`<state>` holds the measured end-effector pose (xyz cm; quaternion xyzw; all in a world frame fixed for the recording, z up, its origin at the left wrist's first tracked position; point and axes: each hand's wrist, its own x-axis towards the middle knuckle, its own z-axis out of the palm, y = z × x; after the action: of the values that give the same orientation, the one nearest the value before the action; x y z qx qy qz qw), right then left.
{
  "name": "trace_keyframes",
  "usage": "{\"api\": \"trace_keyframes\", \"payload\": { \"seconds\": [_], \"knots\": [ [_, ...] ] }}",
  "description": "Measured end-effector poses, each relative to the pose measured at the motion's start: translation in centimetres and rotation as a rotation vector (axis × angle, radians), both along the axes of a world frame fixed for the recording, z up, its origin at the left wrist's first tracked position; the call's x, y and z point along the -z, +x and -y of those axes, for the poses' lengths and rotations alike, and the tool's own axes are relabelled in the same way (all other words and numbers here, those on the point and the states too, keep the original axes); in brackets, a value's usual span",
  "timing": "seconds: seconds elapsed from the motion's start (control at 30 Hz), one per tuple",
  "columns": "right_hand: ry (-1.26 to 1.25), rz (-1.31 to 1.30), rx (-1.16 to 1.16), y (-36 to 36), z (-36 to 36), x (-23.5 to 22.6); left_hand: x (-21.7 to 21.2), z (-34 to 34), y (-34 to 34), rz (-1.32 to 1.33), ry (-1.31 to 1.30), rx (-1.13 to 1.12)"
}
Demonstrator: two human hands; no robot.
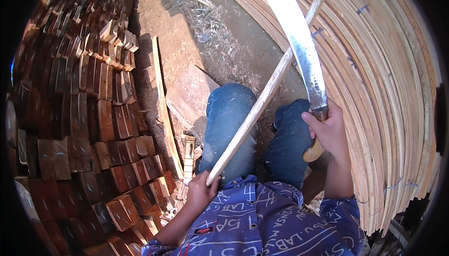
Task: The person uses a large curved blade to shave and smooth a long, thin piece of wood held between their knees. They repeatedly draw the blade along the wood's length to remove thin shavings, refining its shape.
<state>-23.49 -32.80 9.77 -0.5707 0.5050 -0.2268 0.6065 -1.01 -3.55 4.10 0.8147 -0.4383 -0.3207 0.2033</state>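
Observation:
My right hand point(329, 127) grips the wooden handle of a machete point(299, 38), whose broad, slightly curved steel blade points up and away from me. In my left hand point(201, 191) is the near end of a long, pale wooden stick point(262, 104). The stick slants from my lap up to the far right and crosses the blade partway along; whether the two touch there I cannot tell. Its far end runs out at the top edge of the view. Below it are my knees in blue jeans point(230, 120).
Stacked dark wooden blocks point(89, 153) rise along the left. At the right lie long bundled wooden strips point(374, 78), bound with dark ties. A narrow plank point(163, 101) and a flat board point(189, 94) lie on the dirt ground, with pale shavings point(220, 36) farther off.

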Motion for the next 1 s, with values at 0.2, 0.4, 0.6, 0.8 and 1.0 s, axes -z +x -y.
{"api": "trace_keyframes", "payload": {
  "seconds": [0.2, 0.4, 0.6, 0.8, 1.0],
  "knots": [
    [-0.113, -0.180, -0.061, -0.2, -0.6, 1.1, -0.2, 0.2, 0.2, 0.020, -0.019, 0.031],
    [-0.036, -0.067, -0.051, -0.1, 1.5, -1.0, 0.6, -0.4, 0.2, 0.062, -0.070, 0.068],
    [-0.166, -0.259, -0.317, -0.8, -0.4, 0.4, 0.4, -0.4, 0.4, 0.034, -0.021, 0.049],
    [-0.141, -0.263, -0.255, 0.2, 0.4, -2.1, 0.9, -0.5, 0.3, 0.063, -0.069, 0.067],
    [0.013, -0.178, -0.110, 2.4, 0.7, -1.1, 0.7, -0.6, 0.4, 0.035, -0.029, 0.037]
  ]
}}
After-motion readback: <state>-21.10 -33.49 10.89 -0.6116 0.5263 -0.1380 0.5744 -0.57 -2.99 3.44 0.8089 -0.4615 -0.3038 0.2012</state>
